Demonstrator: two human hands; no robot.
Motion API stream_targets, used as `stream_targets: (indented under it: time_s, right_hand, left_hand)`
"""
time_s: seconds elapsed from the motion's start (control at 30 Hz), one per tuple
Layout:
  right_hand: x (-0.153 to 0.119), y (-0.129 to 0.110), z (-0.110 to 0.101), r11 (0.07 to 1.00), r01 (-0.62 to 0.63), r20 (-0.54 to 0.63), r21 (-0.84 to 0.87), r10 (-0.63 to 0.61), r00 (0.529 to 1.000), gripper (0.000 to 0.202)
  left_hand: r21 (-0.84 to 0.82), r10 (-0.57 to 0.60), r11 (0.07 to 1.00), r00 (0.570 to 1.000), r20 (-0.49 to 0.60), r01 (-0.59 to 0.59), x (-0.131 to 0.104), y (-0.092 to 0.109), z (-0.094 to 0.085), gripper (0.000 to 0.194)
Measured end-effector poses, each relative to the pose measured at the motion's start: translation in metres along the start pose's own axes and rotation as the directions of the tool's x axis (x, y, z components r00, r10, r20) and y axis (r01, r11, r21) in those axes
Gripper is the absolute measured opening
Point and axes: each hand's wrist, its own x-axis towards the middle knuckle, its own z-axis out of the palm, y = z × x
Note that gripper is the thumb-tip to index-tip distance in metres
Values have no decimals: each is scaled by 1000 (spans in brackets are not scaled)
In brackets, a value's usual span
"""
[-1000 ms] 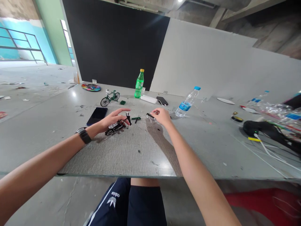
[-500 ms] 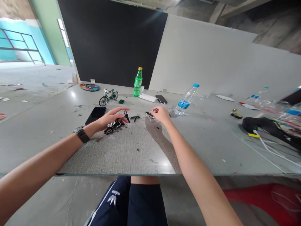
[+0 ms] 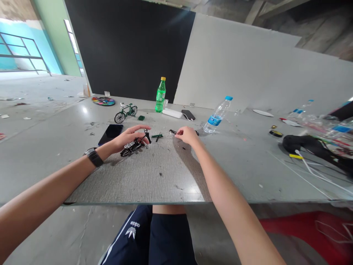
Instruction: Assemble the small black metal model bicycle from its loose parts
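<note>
A small black model bicycle (image 3: 132, 147) leans on the table under my left hand (image 3: 127, 138). The fingers of that hand reach around its handlebar end, steadying it, with the index finger stretched out above. To the right, my right hand (image 3: 188, 134) is closed in a pinch, fingertips down at some small dark and silver parts (image 3: 173, 132). What sits between those fingertips is too small and covered to name. Between the hands lie small green and black pieces (image 3: 157, 136). A green model bicycle (image 3: 126, 113) stands upright behind my left hand, beside a small green block (image 3: 141, 118).
A dark phone (image 3: 110, 134) lies left of my left hand. Farther back are a paint palette (image 3: 103, 101), a green bottle (image 3: 160, 95), a white power bank (image 3: 172, 113) and another phone (image 3: 188, 114). A water bottle (image 3: 216, 117) stands beyond my right hand; cables and tape lie far right.
My right hand has lowered slightly to the small parts; the thin silver piece seen at its fingertips is now hidden. My left hand stays on the black model bicycle. The view has shifted slightly.
</note>
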Motion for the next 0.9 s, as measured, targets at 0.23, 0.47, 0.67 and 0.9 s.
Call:
stream_targets:
  time_s: [0.23,0.47,0.67,0.9]
  right_hand:
    - [-1,0,-4,997,15,34,69,-18,999,16]
    - [-2,1,-15,983,-49,14,176,48,999,46]
    - [0,4,-14,992,-53,111,111,40,993,40]
    - [3,20,-19,977,-162,-66,138,173,983,43]
  left_hand:
    - [56,30,998,1000,-2,-30,-1,1,0,53]
    - [67,37,997,999,8,-37,0,-2,-2,51]
    - [62,41,997,999,5,-41,1,-2,-2,53]
    - [42,25,999,1000,7,-25,1,-3,-2,52]
